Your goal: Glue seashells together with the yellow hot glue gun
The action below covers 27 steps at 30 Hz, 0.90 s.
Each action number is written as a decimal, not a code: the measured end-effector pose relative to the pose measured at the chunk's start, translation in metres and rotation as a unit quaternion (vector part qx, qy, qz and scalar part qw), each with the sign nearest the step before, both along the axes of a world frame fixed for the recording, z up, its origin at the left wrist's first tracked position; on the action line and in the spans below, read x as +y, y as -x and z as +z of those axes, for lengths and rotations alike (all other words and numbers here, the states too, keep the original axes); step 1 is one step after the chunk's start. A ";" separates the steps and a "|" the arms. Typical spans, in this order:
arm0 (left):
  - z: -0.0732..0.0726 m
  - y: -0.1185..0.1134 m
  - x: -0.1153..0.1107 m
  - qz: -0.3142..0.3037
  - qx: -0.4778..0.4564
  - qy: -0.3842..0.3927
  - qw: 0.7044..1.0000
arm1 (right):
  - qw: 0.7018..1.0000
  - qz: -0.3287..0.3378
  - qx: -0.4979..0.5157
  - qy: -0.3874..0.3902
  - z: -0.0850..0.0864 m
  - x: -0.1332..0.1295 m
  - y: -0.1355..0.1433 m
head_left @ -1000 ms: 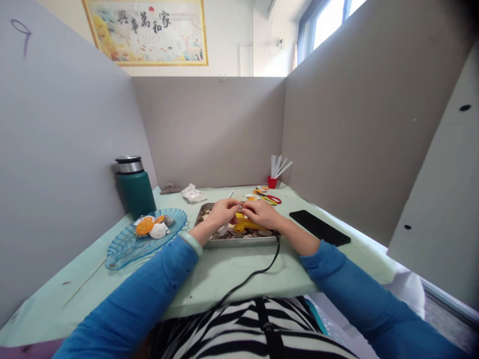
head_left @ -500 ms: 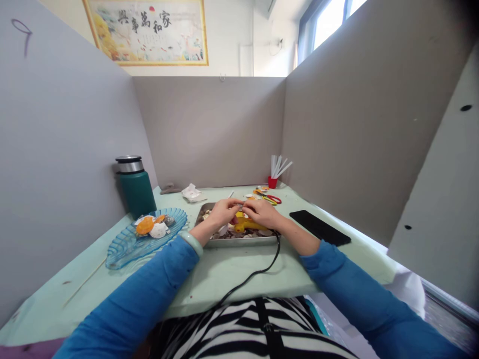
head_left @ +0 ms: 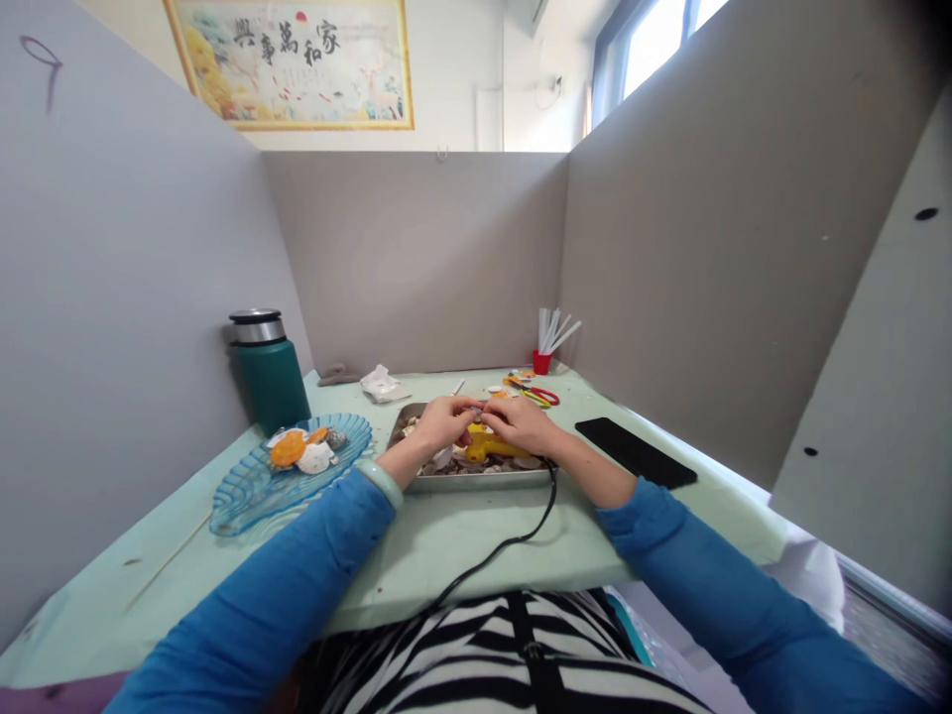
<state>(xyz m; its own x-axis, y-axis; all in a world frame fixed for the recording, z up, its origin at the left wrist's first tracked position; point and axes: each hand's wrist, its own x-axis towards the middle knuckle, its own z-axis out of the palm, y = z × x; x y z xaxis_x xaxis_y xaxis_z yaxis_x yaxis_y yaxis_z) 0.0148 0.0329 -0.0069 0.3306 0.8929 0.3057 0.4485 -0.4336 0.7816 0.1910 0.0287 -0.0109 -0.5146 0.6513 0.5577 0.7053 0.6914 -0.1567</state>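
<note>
Fingertip to fingertip, my left hand (head_left: 448, 421) and my right hand (head_left: 519, 424) meet above a shallow metal tray (head_left: 476, 483). Both are closed in a pinch around something small between them, too hidden by the fingers to name. In the tray lie many small shells (head_left: 530, 463). A yellow glue gun (head_left: 491, 448) rests on the shells beneath my hands, its black cord (head_left: 513, 542) running over the table edge toward my lap. A pale bangle (head_left: 384, 483) circles my left wrist.
At left stand a blue shell-shaped plate (head_left: 245, 501) with orange and white shells (head_left: 289, 449) and a green flask (head_left: 274, 385). A black phone (head_left: 636, 451) lies at right. Behind are scissors (head_left: 546, 398), a red cup (head_left: 542, 363) of white glue sticks and a crumpled tissue (head_left: 382, 384). Grey partitions enclose the table.
</note>
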 end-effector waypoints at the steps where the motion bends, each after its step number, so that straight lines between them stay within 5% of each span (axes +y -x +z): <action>1: 0.000 0.000 0.000 0.001 0.002 -0.001 1.000 | 1.000 0.001 0.000 -0.001 0.000 0.001 0.000; 27: 0.002 0.000 0.000 -0.003 -0.027 0.038 0.999 | 1.000 -0.014 0.022 -0.008 0.002 -0.004 -0.001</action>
<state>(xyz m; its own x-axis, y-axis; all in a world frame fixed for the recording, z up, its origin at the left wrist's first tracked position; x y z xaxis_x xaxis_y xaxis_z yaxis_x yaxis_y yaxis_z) 0.0151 0.0331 -0.0053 0.3199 0.9125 0.2549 0.4020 -0.3744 0.8356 0.1919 0.0242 -0.0086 -0.4711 0.6561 0.5896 0.7165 0.6745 -0.1781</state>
